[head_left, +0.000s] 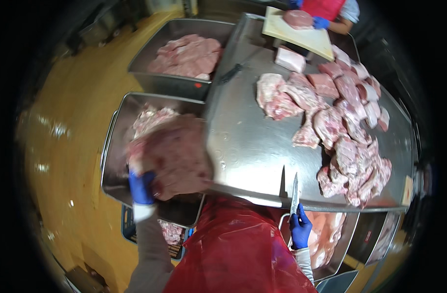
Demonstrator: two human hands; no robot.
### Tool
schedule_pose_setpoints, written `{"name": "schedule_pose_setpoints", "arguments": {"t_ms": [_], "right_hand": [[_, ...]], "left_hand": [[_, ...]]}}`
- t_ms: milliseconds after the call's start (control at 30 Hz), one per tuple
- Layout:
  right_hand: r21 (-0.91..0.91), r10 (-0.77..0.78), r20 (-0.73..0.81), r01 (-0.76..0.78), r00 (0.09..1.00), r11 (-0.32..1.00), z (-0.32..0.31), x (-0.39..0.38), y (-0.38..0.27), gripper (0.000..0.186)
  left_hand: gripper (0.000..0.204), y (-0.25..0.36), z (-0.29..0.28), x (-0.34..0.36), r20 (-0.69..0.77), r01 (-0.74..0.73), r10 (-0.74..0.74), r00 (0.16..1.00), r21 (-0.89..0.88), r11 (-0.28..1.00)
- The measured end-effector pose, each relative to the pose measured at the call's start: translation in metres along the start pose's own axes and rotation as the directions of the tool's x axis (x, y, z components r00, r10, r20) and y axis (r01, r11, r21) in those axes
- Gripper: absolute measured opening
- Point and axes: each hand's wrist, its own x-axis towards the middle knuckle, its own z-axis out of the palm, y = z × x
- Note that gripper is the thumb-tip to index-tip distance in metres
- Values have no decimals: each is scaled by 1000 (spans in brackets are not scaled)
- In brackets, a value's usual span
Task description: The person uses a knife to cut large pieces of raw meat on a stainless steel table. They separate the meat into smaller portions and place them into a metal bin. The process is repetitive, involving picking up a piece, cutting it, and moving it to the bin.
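Observation:
My left hand (pixel 142 188), in a blue glove, is closed on the edge of a large slab of raw meat (pixel 177 154). The slab is blurred by motion and hangs over a metal tub (pixel 117 163) left of the table, partly covering pale meat scraps (pixel 154 118) inside it. In my blue-gloved right hand (pixel 300 227) a knife (pixel 295 193) points blade up, away from me, by the near edge of the steel table (pixel 253 146). Trimmed meat pieces (pixel 353 168) lie in a heap on the table's right side.
Another metal tub (pixel 145 78) with meat slabs stands farther off at left. Across the table, a person's gloved hand (pixel 321 22) touches meat on a white cutting board (pixel 306 41). A blue crate (pixel 129 224) sits low at left. A meat-filled bin (pixel 348 239) is at my right.

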Motion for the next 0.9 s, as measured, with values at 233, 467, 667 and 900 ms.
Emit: {"name": "schedule_pose_setpoints", "arguments": {"t_ms": [233,467,667,900], "right_hand": [[41,-66,-64,69,996,997,-19,28,23,52],[-26,-83,-71,81,994,996,-45,45,8,52],[-77,-119,-195,106,973,991,-88,45,42,48],[-103,-85,-59,78,995,992,-84,42,-6,46]], "left_hand": [[24,-184,-28,1,-323,358,-546,773,-489,795],[32,-69,361,102,442,-769,646,622,498,400],[38,-54,499,178,568,-669,381,729,710,221],[20,-101,422,201,713,-743,219,666,662,101]]}}
